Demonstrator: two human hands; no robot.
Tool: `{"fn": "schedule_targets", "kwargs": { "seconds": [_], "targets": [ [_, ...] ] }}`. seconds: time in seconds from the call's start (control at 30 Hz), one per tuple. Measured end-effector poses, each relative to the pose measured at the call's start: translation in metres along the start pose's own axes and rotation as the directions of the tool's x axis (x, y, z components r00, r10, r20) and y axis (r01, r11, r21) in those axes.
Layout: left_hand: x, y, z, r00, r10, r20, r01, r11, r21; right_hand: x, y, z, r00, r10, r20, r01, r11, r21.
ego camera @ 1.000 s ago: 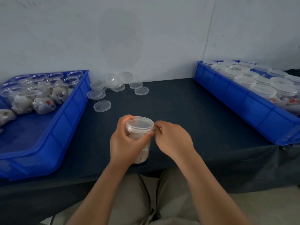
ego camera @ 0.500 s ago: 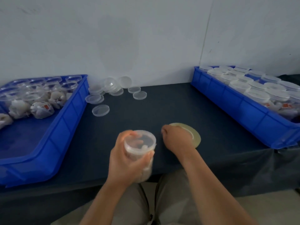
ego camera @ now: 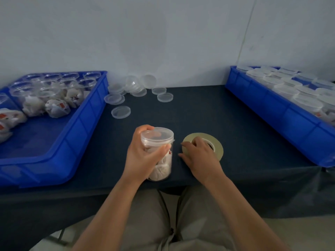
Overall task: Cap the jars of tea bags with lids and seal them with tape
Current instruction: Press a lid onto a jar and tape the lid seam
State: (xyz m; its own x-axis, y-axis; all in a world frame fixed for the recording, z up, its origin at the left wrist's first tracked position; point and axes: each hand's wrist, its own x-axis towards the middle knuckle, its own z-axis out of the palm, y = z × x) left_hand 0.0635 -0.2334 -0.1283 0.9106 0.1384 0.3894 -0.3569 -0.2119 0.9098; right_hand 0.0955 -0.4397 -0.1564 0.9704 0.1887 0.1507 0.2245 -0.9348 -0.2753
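Left grip curled round clear, lidded cylindrical jar of white tea bags, bench near edge | right grip fingers hooked over flat yellowish tape roll beside it | smooth round lids toward far edge

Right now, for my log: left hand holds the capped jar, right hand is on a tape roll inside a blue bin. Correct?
No: head view shows the tape roll, under the right hand, lying on the table instead; left hand holds the jar.
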Motion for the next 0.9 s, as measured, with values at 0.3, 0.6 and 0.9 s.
{"fn": "schedule_targets", "kwargs": {
  "seconds": [0.3,0.6,0.9],
  "targets": [
    [0.003,-0.003,-0.007,0.996,0.028,0.085,-0.029,0.999,0.017,-0.028,-0.018,-0.023,0.994,0.056,-0.098,0.047,0.583,0.811],
    [-0.003,-0.004,0.007,0.968,-0.002,0.250,0.043,0.987,-0.157,-0.038,-0.030,-0.012,0.999,-0.010,-0.032,0.033,0.263,0.964],
    [-0.002,-0.004,0.008,0.956,-0.006,0.293,0.063,0.981,-0.186,-0.039,-0.040,-0.008,0.997,0.021,0.073,-0.068,-0.161,0.985]
  ]
}}
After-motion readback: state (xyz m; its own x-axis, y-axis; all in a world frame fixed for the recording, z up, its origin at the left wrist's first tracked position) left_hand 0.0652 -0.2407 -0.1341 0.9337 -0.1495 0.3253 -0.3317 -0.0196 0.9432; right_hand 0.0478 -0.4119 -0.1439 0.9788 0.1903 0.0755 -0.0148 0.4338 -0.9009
